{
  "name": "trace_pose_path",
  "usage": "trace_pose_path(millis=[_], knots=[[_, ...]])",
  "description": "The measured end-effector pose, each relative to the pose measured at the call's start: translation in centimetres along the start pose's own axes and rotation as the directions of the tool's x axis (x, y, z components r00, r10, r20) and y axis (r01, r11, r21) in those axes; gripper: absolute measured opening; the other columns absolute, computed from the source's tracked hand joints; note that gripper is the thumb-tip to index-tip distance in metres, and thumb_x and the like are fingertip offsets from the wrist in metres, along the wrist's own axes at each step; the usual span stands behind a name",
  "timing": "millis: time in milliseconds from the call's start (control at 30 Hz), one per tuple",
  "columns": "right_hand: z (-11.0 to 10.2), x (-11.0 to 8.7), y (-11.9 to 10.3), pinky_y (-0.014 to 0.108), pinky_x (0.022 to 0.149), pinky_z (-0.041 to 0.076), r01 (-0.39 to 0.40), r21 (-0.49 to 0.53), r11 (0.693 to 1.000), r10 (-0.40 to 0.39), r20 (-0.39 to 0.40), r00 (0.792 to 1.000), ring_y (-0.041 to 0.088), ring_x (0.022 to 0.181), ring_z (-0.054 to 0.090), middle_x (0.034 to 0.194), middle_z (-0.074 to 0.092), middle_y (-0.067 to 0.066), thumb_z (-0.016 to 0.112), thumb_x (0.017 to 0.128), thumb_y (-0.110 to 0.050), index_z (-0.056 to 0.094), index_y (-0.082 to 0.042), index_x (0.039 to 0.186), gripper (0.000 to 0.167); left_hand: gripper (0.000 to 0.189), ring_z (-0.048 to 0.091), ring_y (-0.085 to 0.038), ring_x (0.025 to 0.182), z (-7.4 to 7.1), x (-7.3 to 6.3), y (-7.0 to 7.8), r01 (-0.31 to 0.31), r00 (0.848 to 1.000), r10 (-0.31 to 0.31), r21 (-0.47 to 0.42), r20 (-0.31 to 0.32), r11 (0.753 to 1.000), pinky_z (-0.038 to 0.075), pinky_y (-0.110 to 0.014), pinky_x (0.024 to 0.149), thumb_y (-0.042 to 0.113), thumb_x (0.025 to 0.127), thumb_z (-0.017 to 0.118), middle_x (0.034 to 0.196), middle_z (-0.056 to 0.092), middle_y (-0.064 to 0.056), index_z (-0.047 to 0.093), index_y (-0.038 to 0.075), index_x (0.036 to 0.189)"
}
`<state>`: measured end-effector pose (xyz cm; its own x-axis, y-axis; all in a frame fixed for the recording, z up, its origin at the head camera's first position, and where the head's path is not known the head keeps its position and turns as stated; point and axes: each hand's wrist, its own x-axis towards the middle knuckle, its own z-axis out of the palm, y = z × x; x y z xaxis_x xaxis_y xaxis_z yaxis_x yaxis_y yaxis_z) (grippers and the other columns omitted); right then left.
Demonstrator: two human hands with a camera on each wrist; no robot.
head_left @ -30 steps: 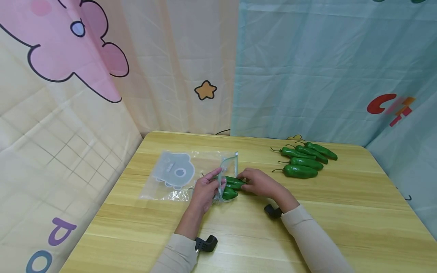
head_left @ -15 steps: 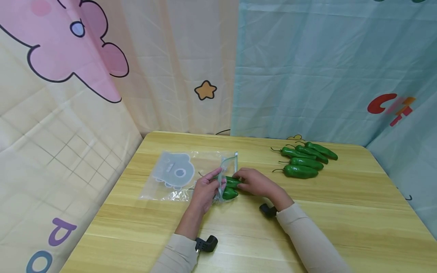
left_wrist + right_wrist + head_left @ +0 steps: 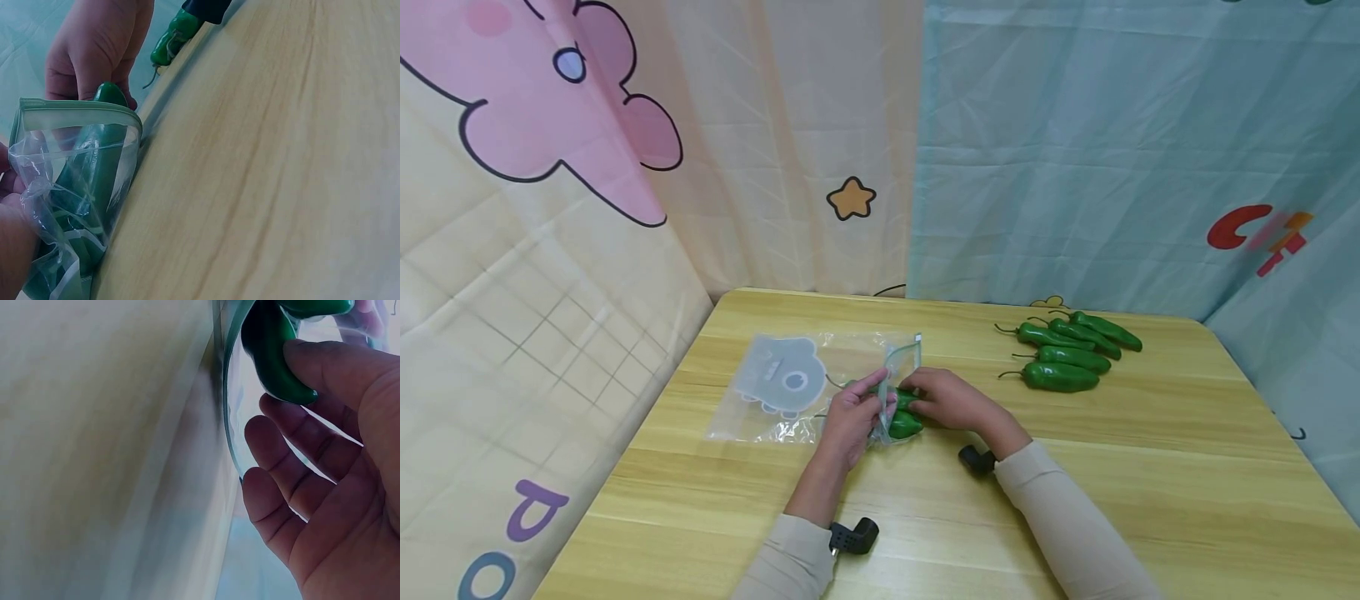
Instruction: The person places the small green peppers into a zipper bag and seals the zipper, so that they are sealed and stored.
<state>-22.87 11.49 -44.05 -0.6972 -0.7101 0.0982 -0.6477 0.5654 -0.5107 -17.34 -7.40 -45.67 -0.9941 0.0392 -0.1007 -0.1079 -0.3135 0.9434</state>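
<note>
A clear zip bag (image 3: pixel 730 421) with a grey cartoon print lies on the table, its green-edged mouth facing right. My left hand (image 3: pixel 850 421) holds the bag at the near part of the mouth, the edge between thumb and fingers. My right hand (image 3: pixel 958 402) pinches the tip of a green pepper (image 3: pixel 272 356) between thumb and forefinger, its other fingers loosely bent. Most of that pepper is inside the bag, stem end to the left, partly hidden by the left hand. Beside it, another green pepper (image 3: pixel 904 426) lies in the bag with its tip at the opening.
Several green peppers (image 3: pixel 1060 377) lie in a group at the back right of the wooden table (image 3: pixel 1187 467), stems pointing left. Printed curtains (image 3: pixel 1037 167) hang behind the table's back edge and along its sides. A black wrist camera (image 3: pixel 854 536) sits on each wrist.
The right hand has moved left toward the bag's mouth, sliding the pepper deeper inside; its stem now shows farther left. The left hand and the bag have stayed almost in place.
</note>
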Motion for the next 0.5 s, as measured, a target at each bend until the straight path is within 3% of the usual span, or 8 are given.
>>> trace_pose_path(millis=[200, 500], knots=[[-0.01, 0.07, -0.06, 0.034, 0.082, 0.052, -0.006, 0.012, 1.000, 0.007, -0.002, 1.000, 0.015, 0.091, 0.060, 0.109, 0.067, 0.003, 0.065, 0.095, -0.011, 0.068, -0.003, 0.118, 0.024, 0.052, 0.067, -0.013, 0.089, 0.01, -0.05, 0.04, 0.004, 1.000, -0.004, 0.003, 0.000, 1.000, 0.055, -0.021, 0.077, -0.013, 0.087, 0.049, 0.101, 0.069, -0.017, 0.054, -0.003, 0.138], [-0.88, -0.86, 0.40, 0.043, 0.093, 0.051, -0.099, 0.037, 0.994, 0.100, -0.005, 0.995, 0.023, 0.104, 0.062, 0.117, 0.066, 0.007, 0.065, 0.095, -0.013, 0.066, -0.003, 0.123, 0.030, 0.052, 0.066, -0.012, 0.091, -0.02, -0.09, 0.04, -0.001, 1.000, 0.001, 0.001, 0.010, 1.000, 0.055, -0.022, 0.079, -0.013, 0.088, 0.050, 0.119, 0.062, -0.028, 0.053, -0.003, 0.139]])
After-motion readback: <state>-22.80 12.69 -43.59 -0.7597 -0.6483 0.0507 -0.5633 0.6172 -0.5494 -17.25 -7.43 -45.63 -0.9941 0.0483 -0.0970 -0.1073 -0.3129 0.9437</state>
